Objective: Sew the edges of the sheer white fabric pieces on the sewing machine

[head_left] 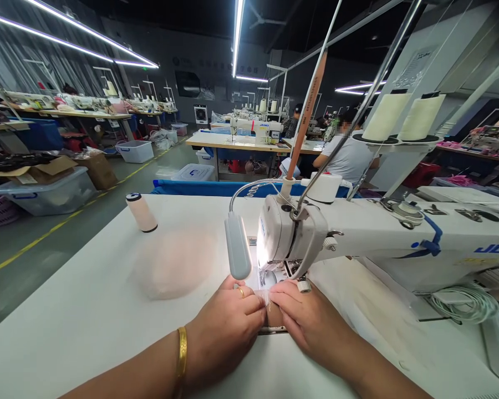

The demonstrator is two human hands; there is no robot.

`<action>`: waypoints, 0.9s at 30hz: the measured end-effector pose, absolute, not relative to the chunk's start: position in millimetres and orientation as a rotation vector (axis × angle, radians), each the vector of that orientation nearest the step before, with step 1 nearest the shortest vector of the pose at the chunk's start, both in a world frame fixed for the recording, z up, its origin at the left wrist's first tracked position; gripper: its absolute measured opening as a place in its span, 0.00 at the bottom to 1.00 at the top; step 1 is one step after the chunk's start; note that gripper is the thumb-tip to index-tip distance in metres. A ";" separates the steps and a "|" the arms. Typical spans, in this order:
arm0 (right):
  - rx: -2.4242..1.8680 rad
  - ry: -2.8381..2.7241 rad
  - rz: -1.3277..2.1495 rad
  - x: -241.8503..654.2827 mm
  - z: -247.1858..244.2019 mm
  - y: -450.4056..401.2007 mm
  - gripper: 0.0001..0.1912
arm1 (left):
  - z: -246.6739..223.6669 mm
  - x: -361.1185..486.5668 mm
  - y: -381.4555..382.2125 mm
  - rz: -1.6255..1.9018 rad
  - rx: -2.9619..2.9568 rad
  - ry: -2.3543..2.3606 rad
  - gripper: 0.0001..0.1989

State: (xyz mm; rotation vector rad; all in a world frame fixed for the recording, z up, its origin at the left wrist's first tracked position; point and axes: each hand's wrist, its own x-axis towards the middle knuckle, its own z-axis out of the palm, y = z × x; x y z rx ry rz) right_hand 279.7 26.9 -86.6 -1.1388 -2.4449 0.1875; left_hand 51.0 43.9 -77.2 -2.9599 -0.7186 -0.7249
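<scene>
My left hand has its fingers curled and pressed on a thin sheer fabric just in front of the needle area. From the other side my right hand holds the same fabric, its fingers close together and pointing at the left fingertips. Both thumbs are mostly hidden. Directly beyond the fingers stands the white sewing machine, its lamp lighting the stitching spot. The presser foot and needle are hard to make out. A pale peach, sheer fabric heap lies left of the machine.
A peach thread cone stands at the table's far left. Two cream thread cones sit on a stand at right. More translucent fabric lies under the machine arm, near a coiled pale cord. Other people sit at machines ahead.
</scene>
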 end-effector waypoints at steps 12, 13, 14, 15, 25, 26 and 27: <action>-1.126 -2.432 0.230 280.6 -91.8 26.2 0.22 | -78.0 49.6 44.8 -0.720 -2.975 -0.780 0.12; -1.137 -2.435 0.230 280.1 -91.6 26.5 0.22 | -78.4 49.8 44.9 -0.715 -2.974 -0.783 0.12; -1.150 -2.437 0.228 279.7 -91.7 26.9 0.22 | -78.9 49.8 45.4 -0.706 -2.975 -0.788 0.12; -1.166 -2.437 0.222 279.4 -92.0 27.6 0.22 | -79.5 49.8 46.1 -0.696 -2.977 -0.795 0.12; -1.248 -2.375 0.183 278.7 -96.8 33.1 0.18 | -83.3 49.7 64.1 -0.782 -2.976 -0.846 0.13; -1.253 -2.374 0.184 278.7 -96.1 32.9 0.18 | -83.1 50.4 65.0 -0.800 -2.963 -0.845 0.13; -1.258 -2.372 0.177 278.8 -95.4 32.6 0.18 | -82.8 51.1 65.6 -0.813 -2.951 -0.845 0.14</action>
